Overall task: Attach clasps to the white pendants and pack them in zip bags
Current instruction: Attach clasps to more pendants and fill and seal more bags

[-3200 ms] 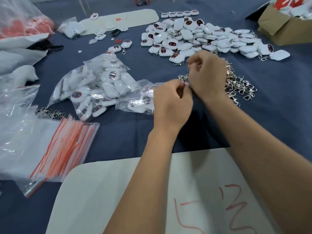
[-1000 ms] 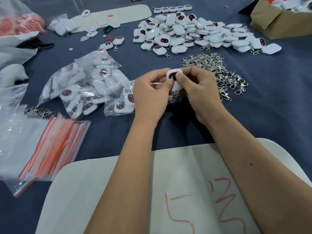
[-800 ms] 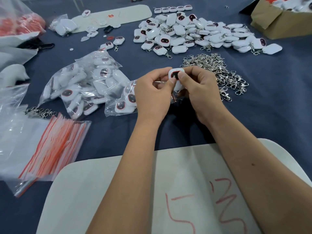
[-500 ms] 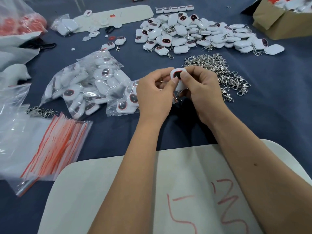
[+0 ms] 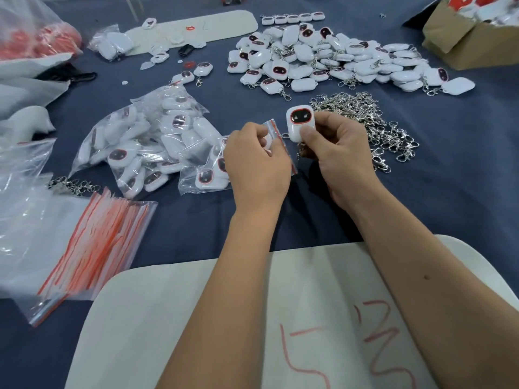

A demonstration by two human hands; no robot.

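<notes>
At lower left of the frame a stack of zip bags (image 5: 92,248) is seen. At centre, the red-striped mouth of a small zip bag (image 5: 276,136) is now pinched by the left hand (image 5: 257,167), which half a second ago shared the pendant. Just right, the white pendant (image 5: 300,123) is clamped between thumb and fingers of the right hand (image 5: 337,153). Clasping is judged finished; bagging is beginning.

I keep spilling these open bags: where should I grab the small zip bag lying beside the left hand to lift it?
Pinch the small zip bag by its red-striped mouth, from above. The pendants weigh down its far left end, so they should hang below, judging by how it lies.
</notes>
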